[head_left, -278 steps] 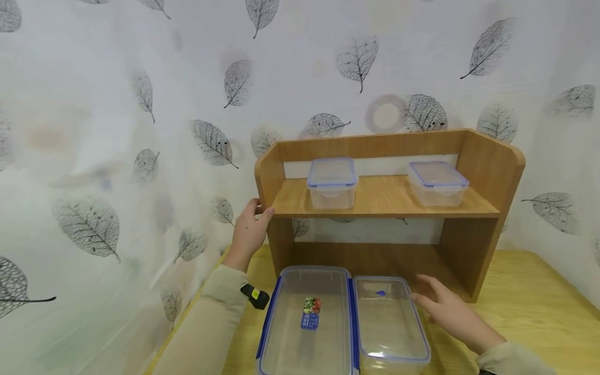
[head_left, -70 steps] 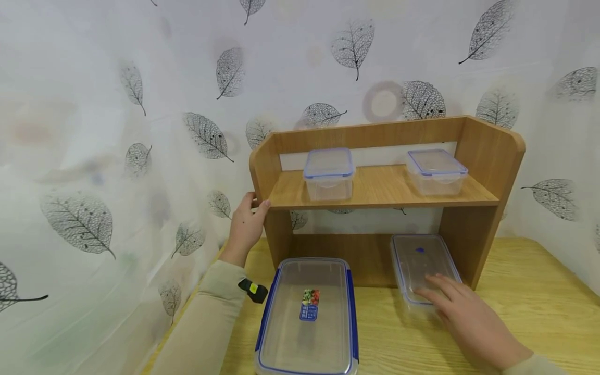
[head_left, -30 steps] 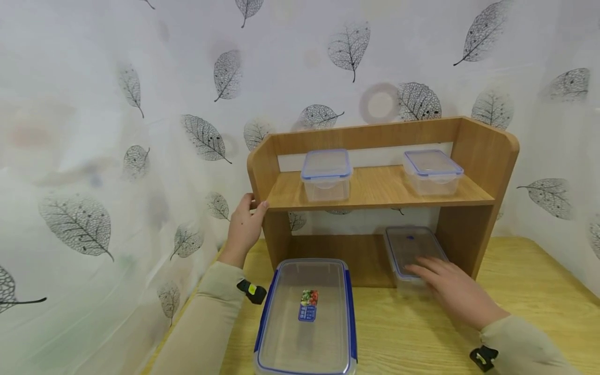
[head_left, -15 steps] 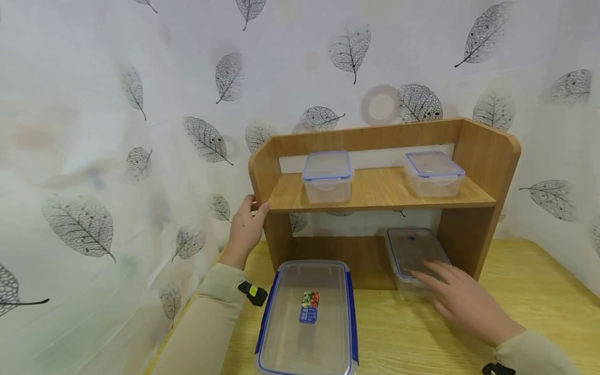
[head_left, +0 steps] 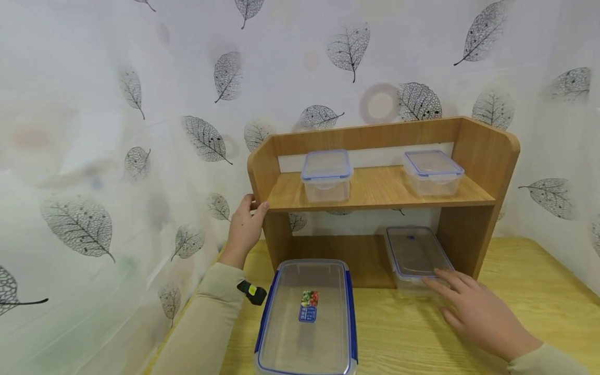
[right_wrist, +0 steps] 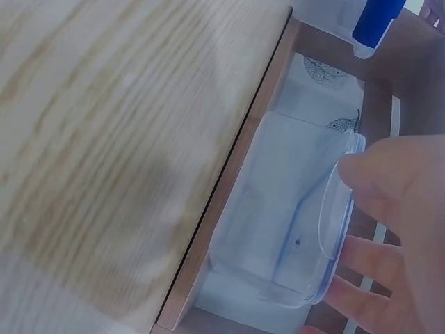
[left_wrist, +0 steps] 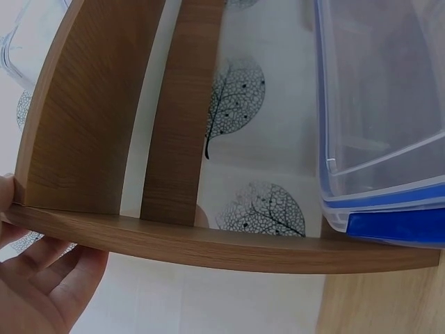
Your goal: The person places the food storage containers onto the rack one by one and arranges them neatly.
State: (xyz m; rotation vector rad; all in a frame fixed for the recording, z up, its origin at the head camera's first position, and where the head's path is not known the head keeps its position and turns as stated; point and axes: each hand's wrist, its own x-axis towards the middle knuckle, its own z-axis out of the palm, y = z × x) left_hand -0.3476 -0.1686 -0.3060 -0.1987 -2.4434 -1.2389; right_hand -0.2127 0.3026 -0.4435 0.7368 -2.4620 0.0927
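My left hand grips the left side of the wooden shelf, thumb in front and fingers behind the panel's edge. In the lower right bay sits a clear food container with a blue-edged lid, its front poking out a little. My right hand is at its near right corner, fingers loosely extended along the lid. The right wrist view shows the thumb by the front clip of the container. A larger clear container with dark blue clips lies before the shelf's left half.
On the upper board stand two small lidded containers, one at left and one at right. The yellow wood-grain table extends in front and to the right. A leaf-print curtain hangs behind and at the left.
The right hand has moved the narrower container from beside the large one into the lower right bay, pushed it deeper, then drawn back slightly toward its near corner. The left hand stays on the shelf.
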